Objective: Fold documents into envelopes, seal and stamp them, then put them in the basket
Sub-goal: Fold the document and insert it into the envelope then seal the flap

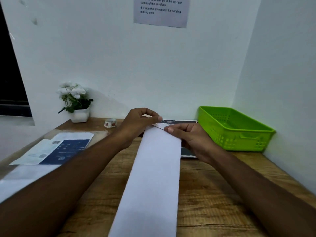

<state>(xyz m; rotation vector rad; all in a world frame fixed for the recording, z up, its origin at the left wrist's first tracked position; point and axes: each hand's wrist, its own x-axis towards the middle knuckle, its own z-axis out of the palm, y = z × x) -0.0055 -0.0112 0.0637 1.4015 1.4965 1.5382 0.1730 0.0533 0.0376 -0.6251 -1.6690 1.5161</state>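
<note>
The left hand and right hand each pinch the far end of a long white folded paper document, probably squaring its edges. A green plastic basket waits just right of the grip.

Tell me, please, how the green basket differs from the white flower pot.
The green basket is wide, low and perforated; the white flower pot is small and solid-walled. The basket shows nothing inside, while the pot holds white flowers. Both stand on the wooden table by the wall.
</note>
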